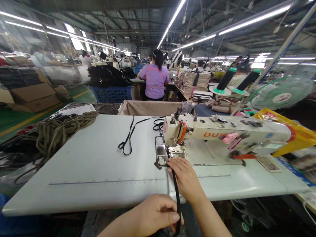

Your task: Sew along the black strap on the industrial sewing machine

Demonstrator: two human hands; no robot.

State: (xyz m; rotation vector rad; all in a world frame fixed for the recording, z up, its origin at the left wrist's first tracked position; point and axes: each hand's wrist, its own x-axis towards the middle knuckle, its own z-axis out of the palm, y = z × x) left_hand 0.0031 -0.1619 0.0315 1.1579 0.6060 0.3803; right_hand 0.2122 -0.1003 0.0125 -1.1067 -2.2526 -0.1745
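Black strap (177,194) is running toward the sewing machine (197,131), lower part cut off; left hand (160,212) is pinching it, right hand (184,174) touching it, closure unclear. White ruled table (98,164) is spanning the foreground; workroom (148,36) is blurring sideways.

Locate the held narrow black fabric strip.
Head view, low, right of centre: the strip runs through the left hand, under the right fingertips, to the white sewing machine.

This is a large sewing workshop, which is shown by the sewing machine (219,131), the thread cones (225,81) (there are two, both dark), the stacked beige pieces (202,82) and the ceiling lamps (254,20).
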